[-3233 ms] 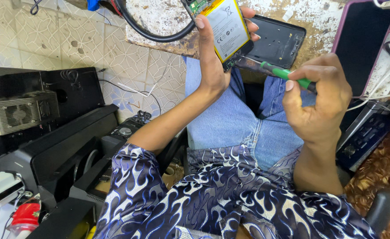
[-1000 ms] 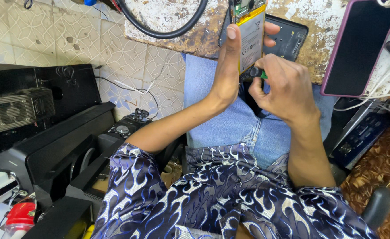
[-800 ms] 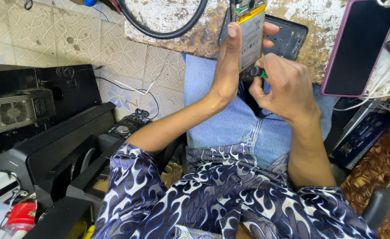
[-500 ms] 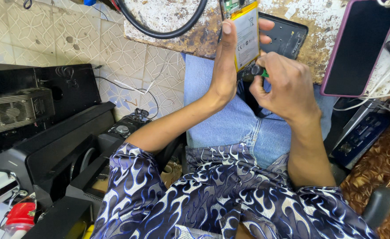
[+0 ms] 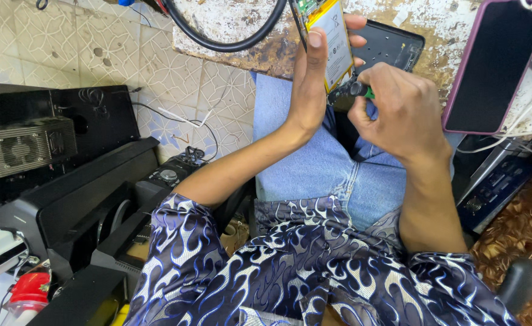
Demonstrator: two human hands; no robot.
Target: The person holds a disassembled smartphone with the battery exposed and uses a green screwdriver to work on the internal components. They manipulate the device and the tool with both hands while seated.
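My left hand (image 5: 309, 90) grips an opened phone (image 5: 331, 37) upright by its edge, so its yellow battery and a strip of green circuit board face me. My right hand (image 5: 399, 105) is closed around a green-handled screwdriver (image 5: 355, 90), whose dark end meets the phone's lower edge. Both hands are raised over my lap in blue jeans, just in front of the worn workbench (image 5: 242, 30). The screwdriver's tip is hidden behind the phone and my fingers.
A black phone back cover (image 5: 393, 45) lies on the bench. A phone in a pink case (image 5: 495, 66) leans at the right with white cables. A thick black cable (image 5: 230, 42) loops on the bench. Black speaker boxes (image 5: 54, 181) stand on the tiled floor at the left.
Three seconds ago my hands were apart with the screwdriver held out to the right. My right hand has come in against the phone's lower edge, and the phone has turned more edge-on and shifted slightly left.
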